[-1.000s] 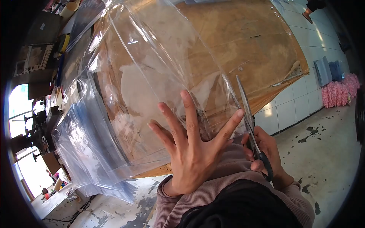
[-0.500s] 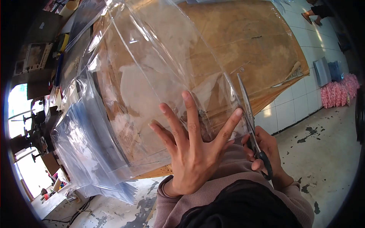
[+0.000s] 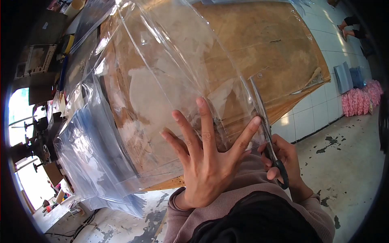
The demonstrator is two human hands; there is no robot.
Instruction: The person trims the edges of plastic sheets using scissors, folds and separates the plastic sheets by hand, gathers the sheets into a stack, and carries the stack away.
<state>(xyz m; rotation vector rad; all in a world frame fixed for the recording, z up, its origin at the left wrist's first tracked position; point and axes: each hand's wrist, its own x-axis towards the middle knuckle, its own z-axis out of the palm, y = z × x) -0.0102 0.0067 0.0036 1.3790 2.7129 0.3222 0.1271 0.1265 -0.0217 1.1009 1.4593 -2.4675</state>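
My left hand (image 3: pixel 206 160) lies flat with its fingers spread on a clear plastic sheet (image 3: pixel 162 81), close to the near edge of a brown-covered table (image 3: pixel 259 40). Long creases and shiny reflections run along the sheet. To the right, my right hand (image 3: pixel 289 162) grips a pair of scissors (image 3: pixel 279 168) by the black handle. The long metal blades point away from me along the sheet's right edge, just beside my left thumb. Whether plastic lies between the blades, I cannot tell.
A stack of clear plastic pieces (image 3: pixel 97 146) hangs over the table's left edge. Pink bundles (image 3: pixel 360 99) and folded bluish plastic (image 3: pixel 344 77) lie against the tiled wall at right. Another person's legs (image 3: pixel 350 28) show at the upper right. Dark equipment (image 3: pixel 40 60) stands at left.
The scissor tips have shifted slightly left and now sit closer to the sheet's edge. My left hand stays almost in place. The other person's feet have moved right.
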